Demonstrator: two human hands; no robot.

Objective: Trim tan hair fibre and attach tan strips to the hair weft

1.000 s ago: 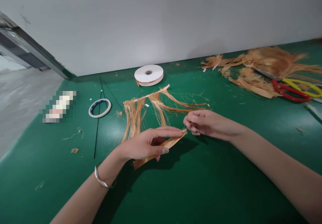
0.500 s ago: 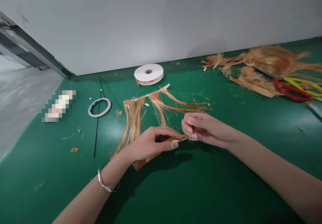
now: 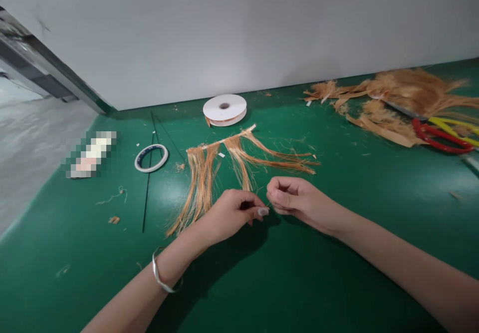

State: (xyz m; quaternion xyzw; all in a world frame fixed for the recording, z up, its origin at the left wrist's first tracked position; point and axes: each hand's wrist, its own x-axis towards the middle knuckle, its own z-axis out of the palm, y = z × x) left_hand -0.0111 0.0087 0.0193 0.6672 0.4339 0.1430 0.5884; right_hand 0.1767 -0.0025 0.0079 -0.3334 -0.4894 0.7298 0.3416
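- Left hand (image 3: 232,217), a thin metal bangle (image 3: 160,279) on its wrist: fingers curled, thumb and forefinger pinched narrow at the tip; what lies between them is too small to make out.
- Right hand (image 3: 295,200): loosely fisted, fingertips meeting those of the left hand, pinched equally narrow just above the smooth green table (image 3: 262,283).
- Orange fibre fringe (image 3: 232,166): thin, straw-like strands hanging from a pale tape strip, spread flat on the table just beyond both hands.
- Small tape ring (image 3: 151,158): flat white hoop, left of the fringe, beside a thin black rod (image 3: 146,193).
- White tape reel (image 3: 224,109): broad disc near the grey wall.
- Far right: a tangled fibre heap (image 3: 392,101) with red and yellow scissors (image 3: 441,136).
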